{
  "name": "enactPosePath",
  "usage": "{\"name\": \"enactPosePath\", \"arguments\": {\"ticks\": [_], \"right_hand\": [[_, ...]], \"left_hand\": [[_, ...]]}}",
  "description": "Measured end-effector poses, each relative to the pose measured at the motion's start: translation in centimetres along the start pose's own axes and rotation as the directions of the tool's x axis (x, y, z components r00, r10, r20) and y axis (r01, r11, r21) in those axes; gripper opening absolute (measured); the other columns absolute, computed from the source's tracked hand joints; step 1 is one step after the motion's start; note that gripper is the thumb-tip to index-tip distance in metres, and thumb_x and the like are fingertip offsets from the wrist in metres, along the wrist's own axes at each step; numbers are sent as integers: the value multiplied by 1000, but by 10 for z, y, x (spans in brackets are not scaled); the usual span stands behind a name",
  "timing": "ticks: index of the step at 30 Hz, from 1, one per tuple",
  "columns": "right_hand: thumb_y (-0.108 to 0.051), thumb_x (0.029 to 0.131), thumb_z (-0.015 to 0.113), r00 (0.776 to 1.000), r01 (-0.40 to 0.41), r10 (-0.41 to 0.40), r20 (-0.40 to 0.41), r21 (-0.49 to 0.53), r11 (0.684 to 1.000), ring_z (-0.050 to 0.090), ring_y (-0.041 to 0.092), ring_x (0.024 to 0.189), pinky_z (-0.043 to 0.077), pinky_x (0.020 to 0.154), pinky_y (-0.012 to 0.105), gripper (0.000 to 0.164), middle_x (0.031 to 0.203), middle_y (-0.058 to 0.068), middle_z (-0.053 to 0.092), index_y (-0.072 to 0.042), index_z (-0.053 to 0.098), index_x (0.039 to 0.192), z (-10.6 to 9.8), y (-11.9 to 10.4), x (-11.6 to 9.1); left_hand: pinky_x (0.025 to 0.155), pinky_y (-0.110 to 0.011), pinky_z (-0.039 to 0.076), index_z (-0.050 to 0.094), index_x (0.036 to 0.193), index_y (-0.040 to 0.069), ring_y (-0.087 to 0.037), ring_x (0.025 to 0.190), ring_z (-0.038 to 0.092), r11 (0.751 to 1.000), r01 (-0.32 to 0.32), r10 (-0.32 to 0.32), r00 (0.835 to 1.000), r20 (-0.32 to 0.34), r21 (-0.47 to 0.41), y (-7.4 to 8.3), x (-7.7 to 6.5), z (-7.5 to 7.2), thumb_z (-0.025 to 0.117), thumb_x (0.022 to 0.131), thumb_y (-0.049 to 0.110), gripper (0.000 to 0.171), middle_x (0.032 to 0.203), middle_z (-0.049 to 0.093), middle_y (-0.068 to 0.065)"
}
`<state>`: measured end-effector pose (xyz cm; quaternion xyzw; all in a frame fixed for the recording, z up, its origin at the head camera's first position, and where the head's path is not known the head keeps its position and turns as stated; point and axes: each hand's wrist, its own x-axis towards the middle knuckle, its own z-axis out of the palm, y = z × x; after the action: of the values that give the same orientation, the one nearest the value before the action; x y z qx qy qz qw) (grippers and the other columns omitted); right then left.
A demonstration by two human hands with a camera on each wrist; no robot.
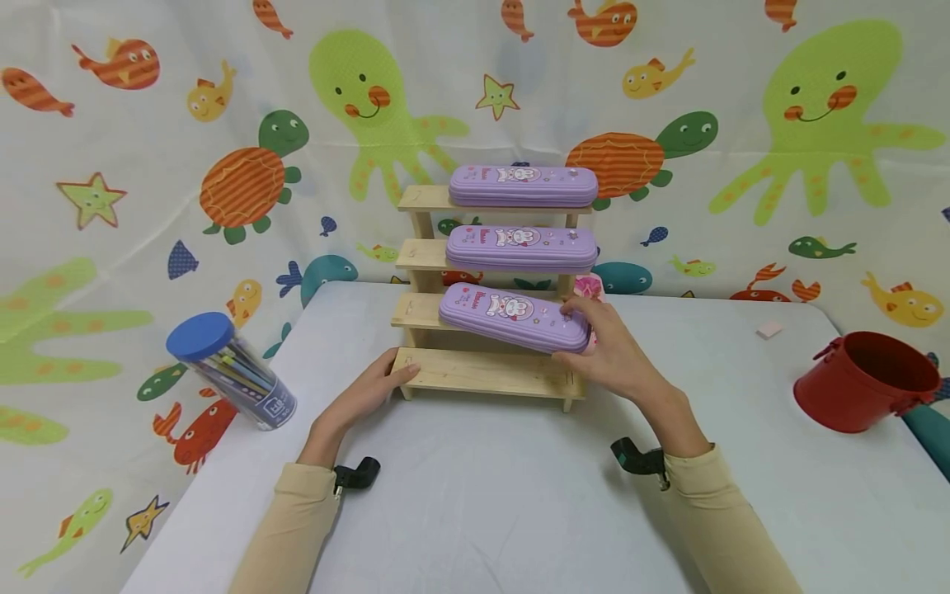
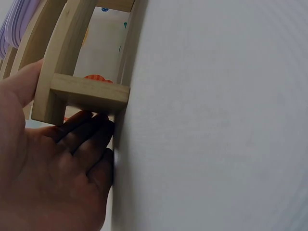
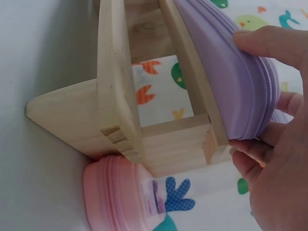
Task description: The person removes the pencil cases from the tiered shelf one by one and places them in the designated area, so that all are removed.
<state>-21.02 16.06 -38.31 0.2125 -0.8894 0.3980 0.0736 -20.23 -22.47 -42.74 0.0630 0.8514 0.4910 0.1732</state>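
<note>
A four-tier wooden display shelf (image 1: 482, 371) stands on the table. My left hand (image 1: 369, 391) grips the left end of its bottom tier, thumb on top and fingers around the outer edge. On the second tier from the bottom lies a purple pencil case (image 1: 493, 310) with a cartoon print, slanted so that its right end juts forward. That right end is held by my right hand (image 1: 622, 356), thumb and fingers on opposite sides in the right wrist view. Similar purple pencil cases lie on the top tier (image 1: 530, 198) and the tier below it (image 1: 519, 257).
Behind the shelf's right side is a pink case (image 3: 115, 192), partly hidden. A clear jar of pens with a blue lid (image 1: 200, 337) stands left. To the right are a small pale block (image 1: 768, 330) and a red bucket (image 1: 839, 392). A sea-creature-print cloth (image 1: 475, 74) hangs behind.
</note>
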Motion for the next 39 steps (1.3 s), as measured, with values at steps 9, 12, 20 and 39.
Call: {"name": "enactPosePath", "arguments": {"ticks": [9,12,20,39], "right_hand": [[-25,77,80,998,33,-31,46,-38,999,38,32,133,38,110,57,62,149,10,46,-18,49,131,-2,-4,1],[-27,77,79,998,28,-25,63,-48,998,38,30,132,39,108,57,64,146,8,47,-21,48,132,-2,-5,0],[-29,77,81,994,-18,17,109,9,1000,35,29,133,39,110,59,66,142,7,46,-24,47,134,-2,-9,-2],[-20,75,88,994,112,-112,-2,44,993,42,26,131,39,110,54,65,140,4,54,-17,57,132,-1,-17,-10]], "left_hand": [[123,-57,17,24,155,2,-37,152,21,1000,-14,14,1000,1,-27,8,-6,1,51,104,37,68,160,30,-21],[123,-58,17,23,156,3,-37,152,20,999,-10,10,1000,-2,-31,6,-5,1,51,103,38,69,161,28,-20],[123,-57,17,22,156,3,-38,152,20,999,-16,16,1000,-4,-27,4,-6,0,51,103,38,69,161,28,-21],[123,-57,18,24,156,13,-33,152,22,999,-42,42,999,-28,5,-29,11,0,52,99,55,77,161,31,-13]]}}
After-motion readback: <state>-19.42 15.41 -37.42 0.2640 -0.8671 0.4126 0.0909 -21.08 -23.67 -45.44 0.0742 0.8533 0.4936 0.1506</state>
